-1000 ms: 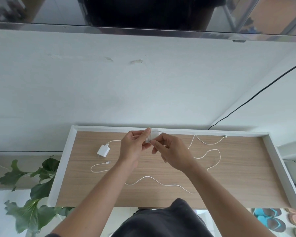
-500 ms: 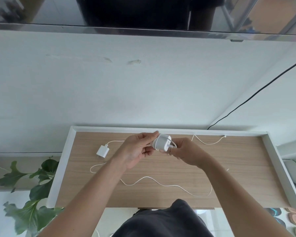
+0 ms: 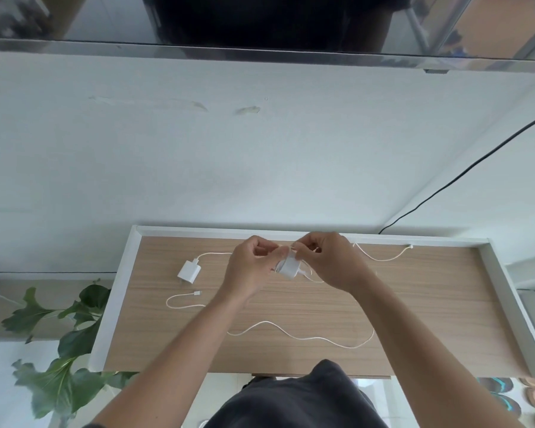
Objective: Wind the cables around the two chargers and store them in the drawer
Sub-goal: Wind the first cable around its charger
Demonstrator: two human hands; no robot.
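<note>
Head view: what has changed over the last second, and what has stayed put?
The right hand has carried cable round the charger held by the left hand. The loose cable has been drawn in: the loop that lay on the right is gone. The second charger and its cable lie as before on the shelf.

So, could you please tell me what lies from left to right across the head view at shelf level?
Plant → loose charger → left hand → held charger → right hand → cable end → shelf's right rim.
</note>
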